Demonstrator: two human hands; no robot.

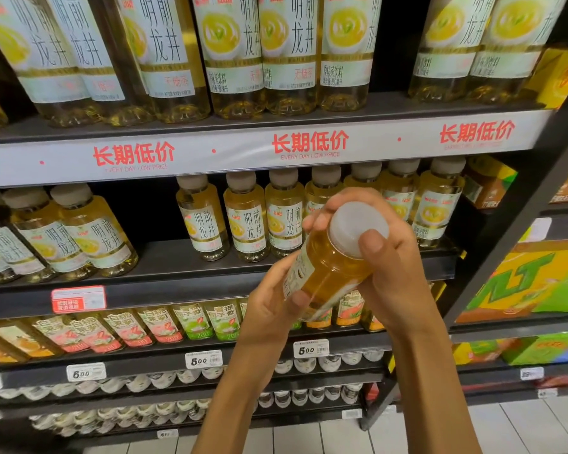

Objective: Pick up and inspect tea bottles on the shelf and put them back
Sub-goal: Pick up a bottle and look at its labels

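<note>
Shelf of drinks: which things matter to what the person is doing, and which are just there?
In the job:
tea bottle, held tilted
left hand
right hand
gap on shelf

Just there:
price tags
green cartons
small juice boxes

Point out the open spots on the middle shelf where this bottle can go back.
The widest bare patch of the middle shelf lies between the left group of tea bottles and the row of bottles right of it. That row runs packed to the right post, behind the held bottle gripped by the left hand and right hand.
</note>
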